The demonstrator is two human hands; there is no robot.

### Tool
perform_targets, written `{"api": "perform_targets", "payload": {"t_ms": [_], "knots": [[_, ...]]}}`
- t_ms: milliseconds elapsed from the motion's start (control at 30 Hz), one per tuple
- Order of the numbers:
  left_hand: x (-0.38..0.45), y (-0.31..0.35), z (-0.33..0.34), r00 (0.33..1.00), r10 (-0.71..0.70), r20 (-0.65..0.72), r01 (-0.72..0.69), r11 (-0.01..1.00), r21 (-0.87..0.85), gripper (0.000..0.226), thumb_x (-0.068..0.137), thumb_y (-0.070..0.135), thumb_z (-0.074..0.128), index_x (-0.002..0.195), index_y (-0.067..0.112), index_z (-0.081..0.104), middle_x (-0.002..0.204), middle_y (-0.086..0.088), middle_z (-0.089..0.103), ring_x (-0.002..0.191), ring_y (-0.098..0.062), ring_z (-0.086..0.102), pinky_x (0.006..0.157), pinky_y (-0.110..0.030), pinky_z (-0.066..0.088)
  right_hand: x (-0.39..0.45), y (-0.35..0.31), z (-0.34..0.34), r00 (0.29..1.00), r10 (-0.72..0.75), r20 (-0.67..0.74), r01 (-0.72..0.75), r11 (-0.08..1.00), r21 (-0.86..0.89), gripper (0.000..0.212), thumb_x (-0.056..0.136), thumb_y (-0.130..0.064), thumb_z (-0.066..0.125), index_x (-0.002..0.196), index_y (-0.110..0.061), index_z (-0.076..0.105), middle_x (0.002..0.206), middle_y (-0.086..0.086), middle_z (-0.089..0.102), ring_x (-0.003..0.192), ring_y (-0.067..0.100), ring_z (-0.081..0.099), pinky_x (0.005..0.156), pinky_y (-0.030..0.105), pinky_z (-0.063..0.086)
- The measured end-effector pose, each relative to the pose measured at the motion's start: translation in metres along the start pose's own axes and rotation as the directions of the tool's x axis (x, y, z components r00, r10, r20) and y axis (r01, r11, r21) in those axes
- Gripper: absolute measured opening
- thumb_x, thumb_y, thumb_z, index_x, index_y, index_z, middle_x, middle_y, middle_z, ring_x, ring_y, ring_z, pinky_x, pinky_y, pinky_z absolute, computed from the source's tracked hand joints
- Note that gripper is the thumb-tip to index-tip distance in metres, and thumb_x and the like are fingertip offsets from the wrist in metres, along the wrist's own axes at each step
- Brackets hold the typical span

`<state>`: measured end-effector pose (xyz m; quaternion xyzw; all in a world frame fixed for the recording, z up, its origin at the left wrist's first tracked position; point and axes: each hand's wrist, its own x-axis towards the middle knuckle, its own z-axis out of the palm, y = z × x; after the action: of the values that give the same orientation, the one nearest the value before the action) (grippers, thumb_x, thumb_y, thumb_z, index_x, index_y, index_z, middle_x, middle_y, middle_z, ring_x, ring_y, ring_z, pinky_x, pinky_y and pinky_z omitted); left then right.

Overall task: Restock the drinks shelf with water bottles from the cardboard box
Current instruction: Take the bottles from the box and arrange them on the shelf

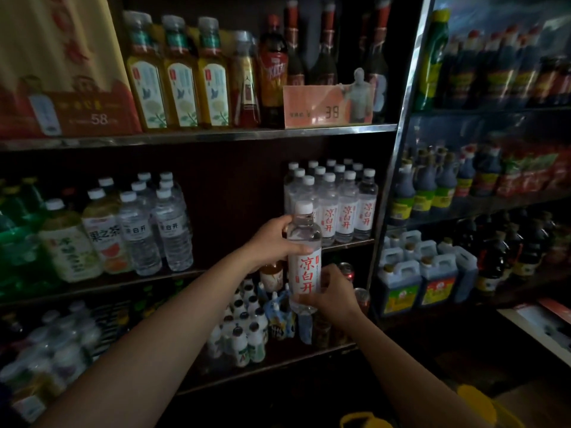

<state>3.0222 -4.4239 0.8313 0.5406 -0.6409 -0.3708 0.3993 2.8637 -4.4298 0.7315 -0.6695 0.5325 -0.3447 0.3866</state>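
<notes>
A clear water bottle (304,261) with a white cap and a white label in red characters stands upright in the air in front of the middle shelf. My left hand (275,239) grips its upper body from the left. My right hand (332,291) holds its lower end from the right. Just behind it, several matching water bottles (340,205) stand in rows at the right end of the middle shelf (349,244). The cardboard box is not in view.
A wide dark gap lies on the middle shelf between the left group of clear bottles (157,223) and the right rows. Small white bottles (244,329) and cans (360,296) fill the shelf below. Jugs (432,276) stand in the right-hand rack. A price sign (321,108) sits above.
</notes>
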Motion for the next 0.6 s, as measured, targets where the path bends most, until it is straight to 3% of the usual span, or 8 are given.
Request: {"api": "perform_targets", "payload": {"t_ms": [67,133,300,367,467,600], "knots": [[0.02,-0.007,-0.011,0.998,-0.004,-0.056,0.006,0.999,0.045,0.06,0.071,0.014,0.082,0.123,0.023,0.054,0.112,0.006,0.064,0.103,-0.012,0.063,0.091,-0.038,0.053,0.022,-0.004,0.007,1.0,-0.017,-0.007,0.018,1.0,0.02,0.059,0.063,-0.027,0.089,0.105,-0.017,0.048,0.093,-0.01,0.059,0.075,-0.004,0.055,0.051,0.009,0.04],[0.039,-0.014,-0.021,0.996,0.001,-0.086,0.005,0.997,0.072,0.062,0.069,0.018,0.083,0.123,0.023,0.055,0.112,0.007,0.065,0.104,-0.013,0.063,0.093,-0.041,0.052,0.043,-0.008,0.013,1.0,-0.027,0.001,0.027,0.999,0.042,0.059,0.064,-0.026,0.088,0.109,-0.018,0.05,0.095,-0.01,0.061,0.079,0.001,0.059,0.056,0.009,0.043],[0.083,-0.035,-0.043,0.994,-0.007,-0.113,0.019,0.994,0.108,0.073,0.065,0.019,0.086,0.13,0.017,0.052,0.119,0.002,0.066,0.105,-0.012,0.064,0.093,-0.042,0.053,0.099,-0.011,0.035,0.999,-0.048,0.001,0.048,0.999,0.014,0.057,0.062,-0.027,0.089,0.109,-0.019,0.056,0.101,-0.006,0.065,0.092,0.011,0.064,0.068,0.019,0.052],[0.099,-0.045,-0.05,0.991,-0.004,-0.136,0.019,0.994,0.11,0.067,0.066,0.015,0.085,0.126,0.016,0.055,0.116,0.0,0.067,0.103,-0.012,0.065,0.092,-0.04,0.053,0.122,-0.012,0.044,0.999,-0.049,0.004,0.049,0.998,-0.035,0.055,0.062,-0.028,0.088,0.105,-0.017,0.057,0.102,-0.003,0.063,0.091,0.013,0.062,0.068,0.02,0.05],[0.121,-0.06,-0.058,0.989,-0.016,-0.145,0.032,0.993,0.113,0.06,0.067,0.012,0.084,0.12,0.021,0.056,0.114,0.002,0.067,0.102,-0.011,0.065,0.09,-0.039,0.054,0.154,-0.009,0.061,1.0,-0.021,-0.007,0.021,0.998,-0.062,0.054,0.06,-0.027,0.089,0.104,-0.015,0.059,0.101,-0.002,0.064,0.091,0.015,0.064,0.076,0.031,0.056],[0.15,-0.085,-0.065,0.981,-0.026,-0.195,0.045,0.995,0.091,0.062,0.067,0.01,0.083,0.122,0.02,0.056,0.112,0.003,0.067,0.102,-0.014,0.065,0.09,-0.038,0.054,0.185,-0.002,0.08,0.999,0.015,-0.036,-0.016,0.999,-0.05,0.04,0.072,-0.017,0.08,0.105,-0.011,0.057,0.102,0.001,0.063,0.095,0.019,0.063,0.08,0.035,0.055]]}}
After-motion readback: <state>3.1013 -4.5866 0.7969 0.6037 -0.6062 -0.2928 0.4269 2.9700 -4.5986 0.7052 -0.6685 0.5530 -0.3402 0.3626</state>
